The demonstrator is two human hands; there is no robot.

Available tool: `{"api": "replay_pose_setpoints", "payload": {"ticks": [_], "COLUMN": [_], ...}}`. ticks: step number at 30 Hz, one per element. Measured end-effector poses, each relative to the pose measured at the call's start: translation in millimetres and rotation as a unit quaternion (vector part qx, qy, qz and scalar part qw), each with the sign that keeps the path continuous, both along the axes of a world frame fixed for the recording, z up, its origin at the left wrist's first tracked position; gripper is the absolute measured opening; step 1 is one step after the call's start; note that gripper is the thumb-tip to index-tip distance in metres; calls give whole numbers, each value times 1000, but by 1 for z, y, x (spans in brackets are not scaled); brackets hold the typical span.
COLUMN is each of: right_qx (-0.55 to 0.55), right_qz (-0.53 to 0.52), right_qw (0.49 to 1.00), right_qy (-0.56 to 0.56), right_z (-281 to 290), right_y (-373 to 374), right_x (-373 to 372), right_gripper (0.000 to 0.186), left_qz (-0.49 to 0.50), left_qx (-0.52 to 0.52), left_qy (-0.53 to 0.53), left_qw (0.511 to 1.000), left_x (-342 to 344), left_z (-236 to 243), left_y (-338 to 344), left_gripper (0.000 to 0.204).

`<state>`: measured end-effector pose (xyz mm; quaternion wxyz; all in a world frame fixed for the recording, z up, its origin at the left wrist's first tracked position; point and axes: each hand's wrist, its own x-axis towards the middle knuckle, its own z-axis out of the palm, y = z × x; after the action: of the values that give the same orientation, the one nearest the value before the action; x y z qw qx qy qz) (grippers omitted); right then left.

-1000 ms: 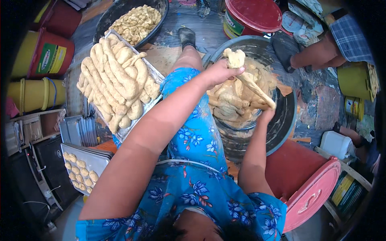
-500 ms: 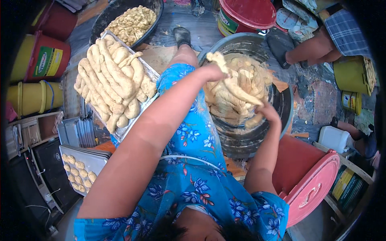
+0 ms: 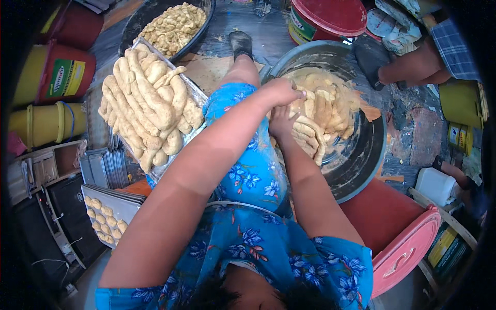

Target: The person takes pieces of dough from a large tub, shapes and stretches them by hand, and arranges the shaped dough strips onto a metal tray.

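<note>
A large metal bowl (image 3: pixel 361 175) in front of my knees holds a mound of pale yellow dough (image 3: pixel 325 108), part of it pulled into thick ropes. My left hand (image 3: pixel 281 92) reaches across my blue flowered dress to the bowl's near left side and is closed on the dough's edge. Just below it, my right hand (image 3: pixel 283 121) lies with fingers spread on a dough rope, holding nothing that I can see.
A foil-lined tray (image 3: pixel 199 93) piled with rolled dough ropes (image 3: pixel 150 103) sits to my left. Behind it is a dark pan of small dough pieces (image 3: pixel 173 26). A flat tray of dough balls (image 3: pixel 106 217), yellow buckets (image 3: pixel 46 124), a red-lidded tub (image 3: pixel 330 18), a red lid (image 3: pixel 408 253) and another person's arm (image 3: pixel 413 64) surround me.
My left hand has come down from holding a dough lump above the bowl to the dough's left edge. My right hand moved from the right of the mound to the left, under the left hand.
</note>
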<state>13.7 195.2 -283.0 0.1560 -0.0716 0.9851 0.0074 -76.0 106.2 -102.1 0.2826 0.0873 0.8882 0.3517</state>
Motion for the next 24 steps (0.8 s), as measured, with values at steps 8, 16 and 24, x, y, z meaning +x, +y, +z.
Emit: {"api": "replay_pose_setpoints", "payload": {"ticks": [8, 16, 24], "right_qx": [-203, -44, -91], "right_qz": [41, -87, -128], "right_qw": [964, 995, 988], "right_qy": [-166, -12, -2], "right_z": [-15, 0, -9], "right_y": [120, 34, 116], "right_x": [-40, 18, 2], "right_gripper": [67, 80, 75], "left_qz": [-20, 2, -44], "left_qx": [39, 47, 36], "left_qy": [9, -28, -18], "left_qw": [999, 999, 998], "left_x": [1, 0, 6], "left_z": [5, 6, 10], "left_y": [8, 1, 0], "left_gripper": [51, 53, 54]}}
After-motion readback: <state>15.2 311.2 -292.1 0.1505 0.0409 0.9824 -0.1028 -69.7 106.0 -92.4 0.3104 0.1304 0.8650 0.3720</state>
